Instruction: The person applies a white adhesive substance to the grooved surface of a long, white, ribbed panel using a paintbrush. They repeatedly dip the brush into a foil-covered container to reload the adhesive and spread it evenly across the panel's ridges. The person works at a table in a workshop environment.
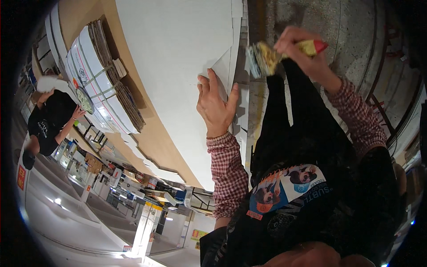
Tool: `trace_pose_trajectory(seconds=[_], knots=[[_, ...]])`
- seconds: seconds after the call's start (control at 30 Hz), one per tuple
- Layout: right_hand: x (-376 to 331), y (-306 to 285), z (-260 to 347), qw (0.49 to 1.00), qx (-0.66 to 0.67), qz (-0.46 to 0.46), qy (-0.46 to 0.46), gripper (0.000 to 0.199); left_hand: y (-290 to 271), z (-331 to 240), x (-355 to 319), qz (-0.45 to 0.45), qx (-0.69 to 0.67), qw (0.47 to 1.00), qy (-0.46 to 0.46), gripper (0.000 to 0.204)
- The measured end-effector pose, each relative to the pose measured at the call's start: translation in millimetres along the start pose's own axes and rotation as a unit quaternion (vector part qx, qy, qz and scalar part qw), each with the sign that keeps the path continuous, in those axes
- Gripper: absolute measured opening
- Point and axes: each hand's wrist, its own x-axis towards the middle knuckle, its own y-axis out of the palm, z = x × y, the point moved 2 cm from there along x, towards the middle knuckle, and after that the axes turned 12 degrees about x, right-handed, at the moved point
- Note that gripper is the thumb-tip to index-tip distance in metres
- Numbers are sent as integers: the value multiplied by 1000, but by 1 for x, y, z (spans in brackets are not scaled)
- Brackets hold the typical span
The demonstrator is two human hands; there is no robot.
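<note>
A large white sheet (178, 40) lies on the table before me, its near edge made of layered sheets. My left hand (216, 104) rests on it by that edge, fingers spread, beside a lifted or folded triangular corner (221, 61). Out past the edge, over the floor, my right hand (307, 55) grips a wide paintbrush (264, 58). Its handle is yellow with a red end, and its bristles point left, looking coated with something pale. The brush is apart from the sheet and slightly blurred.
Beyond the white sheet, a strapped stack of flattened cartons (95, 82) stands on brown board (158, 138). Another person (51, 115) in a black top is at the far side, one hand near the stack. Concrete floor (351, 31) shows to the right.
</note>
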Motion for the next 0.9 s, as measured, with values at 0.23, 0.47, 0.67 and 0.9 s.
trace_pose_trajectory(seconds=[0.23,0.47,0.67,0.9], knots=[[-21,-8,20,998,-5,-62,-5,15,33,-21,-9,-58,91,991,-84,93],[-35,-15,14,996,-69,-53,-34,17,83,-18,-66,-57,137,972,-181,114],[-25,-10,12,995,-55,-41,-78,17,37,7,-72,-3,28,997,-73,87],[-5,4,2,980,-119,-42,-155,14,15,28,-61,20,-77,997,-18,72]])
